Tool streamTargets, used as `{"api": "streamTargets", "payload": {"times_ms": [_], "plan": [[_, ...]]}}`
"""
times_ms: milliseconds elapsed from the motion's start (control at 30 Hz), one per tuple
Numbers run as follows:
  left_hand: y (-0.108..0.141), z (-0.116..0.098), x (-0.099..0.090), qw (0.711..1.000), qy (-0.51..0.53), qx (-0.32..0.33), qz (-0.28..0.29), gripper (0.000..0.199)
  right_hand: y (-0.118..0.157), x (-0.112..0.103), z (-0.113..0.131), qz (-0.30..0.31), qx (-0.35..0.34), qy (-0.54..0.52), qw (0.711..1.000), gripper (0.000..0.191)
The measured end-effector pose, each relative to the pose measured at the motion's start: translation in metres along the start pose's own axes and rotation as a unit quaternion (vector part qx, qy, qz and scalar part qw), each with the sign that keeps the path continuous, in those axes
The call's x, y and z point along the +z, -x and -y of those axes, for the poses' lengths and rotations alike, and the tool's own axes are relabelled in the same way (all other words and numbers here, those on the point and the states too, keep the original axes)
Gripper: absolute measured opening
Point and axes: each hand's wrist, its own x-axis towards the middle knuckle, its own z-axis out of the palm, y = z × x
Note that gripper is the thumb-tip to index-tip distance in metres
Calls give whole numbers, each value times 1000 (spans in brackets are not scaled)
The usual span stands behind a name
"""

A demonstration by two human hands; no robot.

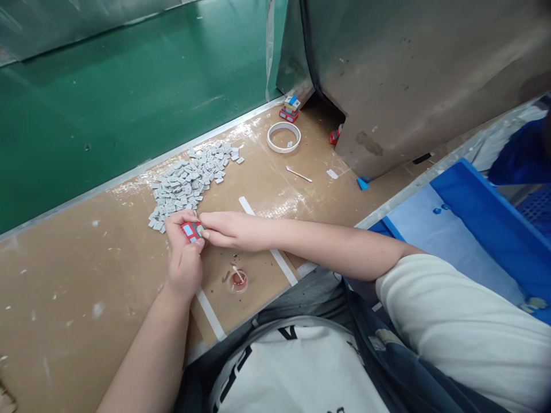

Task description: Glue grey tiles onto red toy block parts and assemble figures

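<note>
Between my hands is a small red toy piece (186,230) with light-blue, window-like panels and a dark grey strip. My left hand (182,258) is closed on it, thumb below and fingers above. The fingers of my right hand (232,230) are closed at its right end, where a small light-grey part (200,229) shows; I cannot tell whether that part is fixed on. Just beyond lies a heap of small grey pieces (185,182). Nearer my body stands a small clear cup (238,281) of reddish liquid, a cotton swab (236,272) leaning in it.
On the brown-covered table (107,298) lie a tape roll (270,139), another cotton swab (299,174) and a blue piece (362,183). A red toy stack (290,110) stands at the back by a grey panel (413,80). A blue bin (486,221) is at right.
</note>
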Motion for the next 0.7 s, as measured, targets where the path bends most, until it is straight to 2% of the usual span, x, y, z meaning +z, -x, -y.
{"api": "streamTargets", "payload": {"times_ms": [100,200,333,500,700], "plan": [[-3,-1,0,999,36,-33,8,39,-1,2,-2,-16,-7,2,1000,22],[-7,0,-5,997,51,-45,32,34,-1,-1,-3,2,-26,-3,1000,23],[-8,-7,-17,995,-72,-10,63,35,-1,-6,-5,23,-33,38,998,21],[-7,-28,-25,965,-230,-14,125,45,-1,-11,-10,47,-26,170,984,18],[-9,-31,-25,956,-249,-22,154,42,-2,-12,-13,61,-26,270,961,26]]}}
